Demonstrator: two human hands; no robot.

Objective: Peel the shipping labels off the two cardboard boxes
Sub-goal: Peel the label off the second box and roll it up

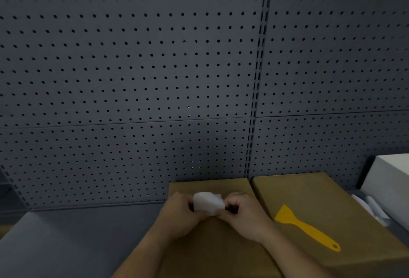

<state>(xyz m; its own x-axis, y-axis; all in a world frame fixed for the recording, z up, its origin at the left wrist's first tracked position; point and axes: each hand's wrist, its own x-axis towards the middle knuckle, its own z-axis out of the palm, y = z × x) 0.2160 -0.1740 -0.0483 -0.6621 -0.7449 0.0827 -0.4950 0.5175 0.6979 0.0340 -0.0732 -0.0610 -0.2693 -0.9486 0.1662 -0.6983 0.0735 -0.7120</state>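
- The left hand (179, 213) and right hand (241, 215) meet over the left cardboard box (210, 251), both pinching a crumpled white label (208, 203) between fingers and thumbs; it looks lifted clear of the box top, though any last stuck corner is hidden by the fingers.
- The label reads as thin, light and limp — likely tacky on its underside, so it would cling to skin and fold onto itself; an edge held by the fingertips is the best hold.
- The right cardboard box (321, 207) sits just beside the left one, a yellow scraper (307, 227) lying flat on its top; no label shows on its visible face.
- The boxes seem stiff enough to press against.
- The pegboard wall (132, 67) stands close behind; open grey bench (66, 233) lies to the left, a white block (391, 180) crowds the right.
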